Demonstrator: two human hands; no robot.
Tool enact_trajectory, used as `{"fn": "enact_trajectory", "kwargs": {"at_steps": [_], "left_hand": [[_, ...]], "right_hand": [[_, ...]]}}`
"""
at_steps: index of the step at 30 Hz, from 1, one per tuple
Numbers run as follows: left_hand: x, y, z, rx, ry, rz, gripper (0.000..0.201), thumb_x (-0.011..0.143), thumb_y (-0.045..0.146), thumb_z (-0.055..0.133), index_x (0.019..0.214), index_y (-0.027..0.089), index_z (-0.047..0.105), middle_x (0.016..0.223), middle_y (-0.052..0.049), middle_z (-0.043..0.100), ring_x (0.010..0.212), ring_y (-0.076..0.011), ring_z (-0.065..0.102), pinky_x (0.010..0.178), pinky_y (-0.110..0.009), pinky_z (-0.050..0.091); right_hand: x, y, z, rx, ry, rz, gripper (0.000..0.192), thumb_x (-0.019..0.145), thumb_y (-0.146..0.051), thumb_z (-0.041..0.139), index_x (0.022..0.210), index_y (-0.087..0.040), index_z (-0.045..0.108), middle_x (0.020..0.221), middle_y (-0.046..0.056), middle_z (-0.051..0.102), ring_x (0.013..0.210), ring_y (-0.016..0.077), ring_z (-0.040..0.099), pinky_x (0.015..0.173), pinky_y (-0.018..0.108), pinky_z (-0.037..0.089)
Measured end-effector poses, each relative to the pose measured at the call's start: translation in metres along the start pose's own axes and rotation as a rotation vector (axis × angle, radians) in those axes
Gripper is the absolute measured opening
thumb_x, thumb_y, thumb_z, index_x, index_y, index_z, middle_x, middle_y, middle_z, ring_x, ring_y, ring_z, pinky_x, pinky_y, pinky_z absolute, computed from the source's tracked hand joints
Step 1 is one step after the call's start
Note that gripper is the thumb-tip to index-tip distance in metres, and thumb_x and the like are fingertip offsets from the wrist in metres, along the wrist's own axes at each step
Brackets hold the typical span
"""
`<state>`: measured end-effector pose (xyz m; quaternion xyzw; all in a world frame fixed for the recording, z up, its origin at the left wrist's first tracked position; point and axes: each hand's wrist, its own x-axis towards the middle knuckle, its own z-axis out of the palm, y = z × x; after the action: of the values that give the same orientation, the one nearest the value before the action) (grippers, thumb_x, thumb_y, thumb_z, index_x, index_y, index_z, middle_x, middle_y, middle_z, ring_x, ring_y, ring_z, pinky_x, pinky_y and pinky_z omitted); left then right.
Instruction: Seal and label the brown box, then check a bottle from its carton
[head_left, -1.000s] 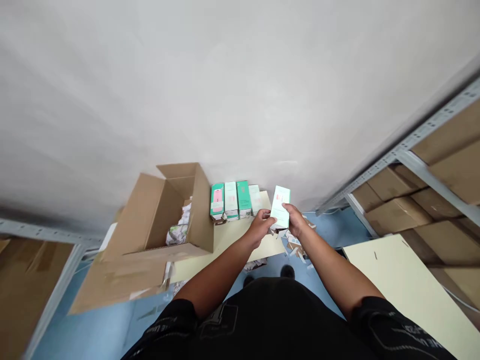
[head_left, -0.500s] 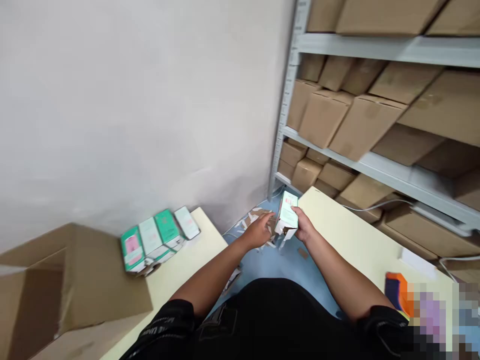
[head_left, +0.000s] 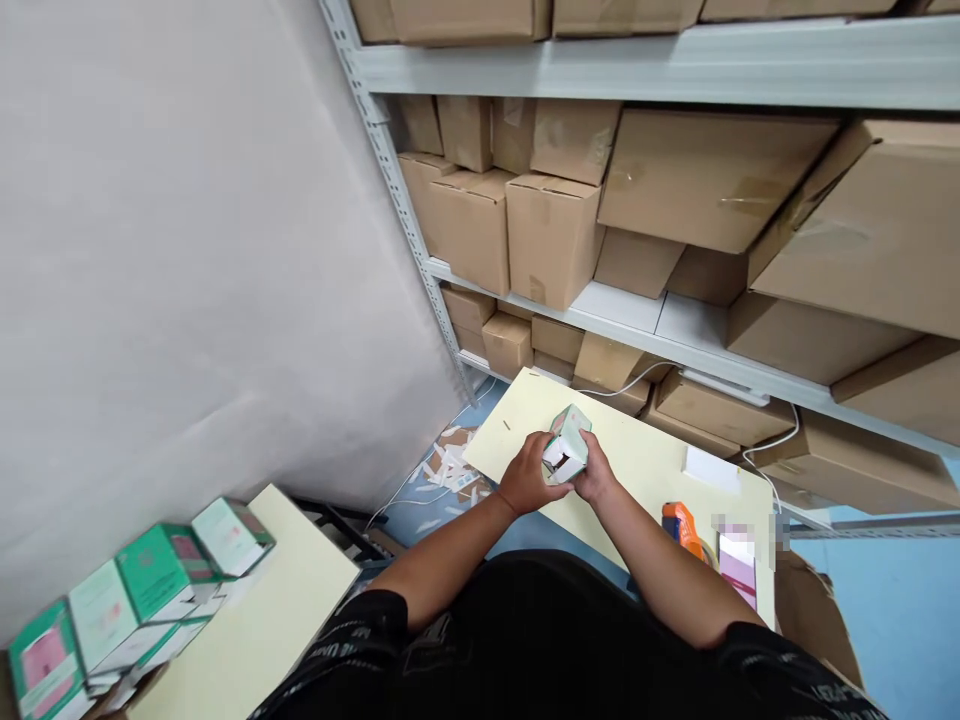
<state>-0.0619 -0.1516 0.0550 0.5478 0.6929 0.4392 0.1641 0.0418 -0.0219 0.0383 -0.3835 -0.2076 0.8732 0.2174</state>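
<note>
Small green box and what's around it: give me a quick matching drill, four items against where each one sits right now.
Things:
1. small green box
2. orange tape dispenser
3. row of green boxes
4. brown cartons

Places:
A. on the metal shelves
B. between both hands
C. on the table at lower left
D. on the table to the right of the right hand

Pairs: 1-B, 2-D, 3-C, 4-A
</note>
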Motion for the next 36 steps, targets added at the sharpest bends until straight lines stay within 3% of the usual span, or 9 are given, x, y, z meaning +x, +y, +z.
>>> {"fn": "enact_trajectory", "kwargs": {"at_steps": [3, 6, 11, 16, 19, 23, 28, 33, 36], "left_hand": [[0.018, 0.001, 0.004, 0.028, -0.092, -0.002, 0.089, 0.068, 0.033, 0.089, 0.147, 0.022, 0.048, 0.139, -0.015, 0.056, 0.132, -0.0342, 0.057, 0.114, -0.050, 0.049], [0.044, -0.005, 0.000, 0.040, -0.243, -0.032, 0.079, 0.068, 0.028, 0.086, 0.141, 0.024, 0.056, 0.134, -0.013, 0.063, 0.125, -0.0337, 0.063, 0.111, -0.048, 0.050], [0.101, -0.027, 0.001, 0.032, -0.482, -0.010, 0.079, 0.061, 0.028, 0.090, 0.136, 0.026, 0.064, 0.131, -0.009, 0.071, 0.118, -0.0356, 0.068, 0.110, -0.046, 0.050], [0.134, -0.053, 0.013, 0.015, -0.625, 0.074, 0.085, 0.063, 0.027, 0.089, 0.143, 0.029, 0.059, 0.136, -0.008, 0.070, 0.120, -0.0355, 0.069, 0.108, -0.045, 0.052], [0.133, -0.071, 0.017, 0.004, -0.650, 0.139, 0.078, 0.075, 0.023, 0.080, 0.148, 0.026, 0.054, 0.158, -0.011, 0.052, 0.136, -0.0339, 0.060, 0.114, -0.047, 0.050], [0.123, -0.085, 0.019, -0.023, -0.608, 0.183, 0.058, 0.085, 0.017, 0.069, 0.142, 0.024, 0.060, 0.164, -0.013, 0.041, 0.143, -0.0313, 0.053, 0.118, -0.048, 0.048], [0.120, -0.073, 0.023, -0.139, -0.582, 0.158, 0.027, 0.092, 0.022, 0.064, 0.117, 0.023, 0.075, 0.166, -0.010, 0.040, 0.134, -0.0290, 0.060, 0.118, -0.048, 0.048], [0.123, -0.050, 0.028, -0.136, -0.565, 0.131, 0.026, 0.092, 0.017, 0.061, 0.106, 0.025, 0.081, 0.158, -0.006, 0.054, 0.141, -0.0299, 0.054, 0.124, -0.051, 0.042], [0.123, -0.041, 0.030, -0.069, -0.549, 0.076, 0.025, 0.089, 0.022, 0.068, 0.111, 0.025, 0.080, 0.159, -0.007, 0.053, 0.142, -0.0304, 0.054, 0.123, -0.048, 0.043]], "right_hand": [[0.007, 0.002, -0.017, 0.018, 0.058, -0.015, 0.033, 0.092, -0.051, 0.055, 0.104, -0.023, 0.069, 0.088, 0.007, 0.079, 0.084, 0.0289, 0.075, 0.080, 0.042, 0.061], [0.011, 0.008, -0.031, 0.023, 0.136, 0.079, 0.034, 0.095, -0.050, 0.047, 0.100, -0.024, 0.068, 0.083, 0.007, 0.076, 0.077, 0.0267, 0.073, 0.072, 0.039, 0.061], [0.019, 0.015, -0.046, -0.109, 0.214, 0.302, 0.046, 0.097, -0.057, 0.037, 0.092, -0.021, 0.064, 0.080, 0.013, 0.072, 0.073, 0.0257, 0.073, 0.070, 0.040, 0.061], [0.023, 0.008, -0.049, -0.173, 0.396, 0.290, 0.042, 0.100, -0.057, 0.040, 0.094, -0.020, 0.060, 0.086, 0.014, 0.072, 0.071, 0.0241, 0.074, 0.066, 0.039, 0.061], [0.013, 0.005, -0.053, -0.342, 0.562, 0.120, 0.036, 0.097, -0.057, 0.054, 0.092, -0.021, 0.060, 0.086, 0.009, 0.072, 0.066, 0.0214, 0.070, 0.061, 0.035, 0.058], [-0.007, 0.002, -0.060, -0.649, 0.721, -0.307, 0.028, 0.087, -0.050, 0.071, 0.102, -0.026, 0.068, 0.099, 0.003, 0.071, 0.082, 0.0201, 0.067, 0.070, 0.032, 0.056], [-0.020, -0.010, -0.061, -0.915, 0.513, -0.632, 0.034, 0.090, -0.043, 0.064, 0.120, -0.029, 0.071, 0.125, 0.007, 0.065, 0.102, 0.0240, 0.064, 0.087, 0.040, 0.055], [-0.022, -0.022, -0.065, -1.140, 0.356, -0.785, 0.018, 0.089, -0.030, 0.061, 0.102, -0.026, 0.072, 0.112, 0.009, 0.064, 0.103, 0.0267, 0.062, 0.090, 0.044, 0.055], [-0.025, -0.021, -0.072, -1.220, 0.246, -0.821, 0.012, 0.087, -0.025, 0.062, 0.093, -0.026, 0.072, 0.106, 0.009, 0.064, 0.106, 0.0277, 0.061, 0.097, 0.046, 0.053]]}}
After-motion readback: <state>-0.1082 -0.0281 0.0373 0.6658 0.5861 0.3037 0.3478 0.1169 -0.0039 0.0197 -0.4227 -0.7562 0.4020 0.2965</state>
